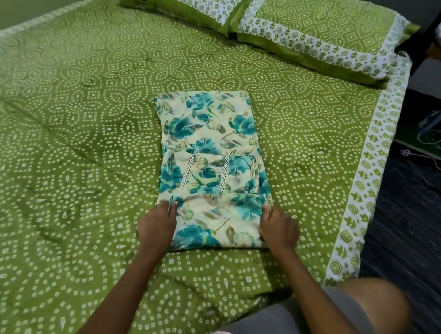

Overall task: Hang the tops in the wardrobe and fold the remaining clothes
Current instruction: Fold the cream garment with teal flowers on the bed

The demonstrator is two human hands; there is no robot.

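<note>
Two hands, left hand [157, 224] and right hand [279, 229], grip one floral garment [210, 151].

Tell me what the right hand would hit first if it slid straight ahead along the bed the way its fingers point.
The right hand grips the near right edge of the floral garment, fingers pointing up the bed. Straight on it would ride along that garment's right side; beyond lies only bedspread, then probably the right pillow.
</note>
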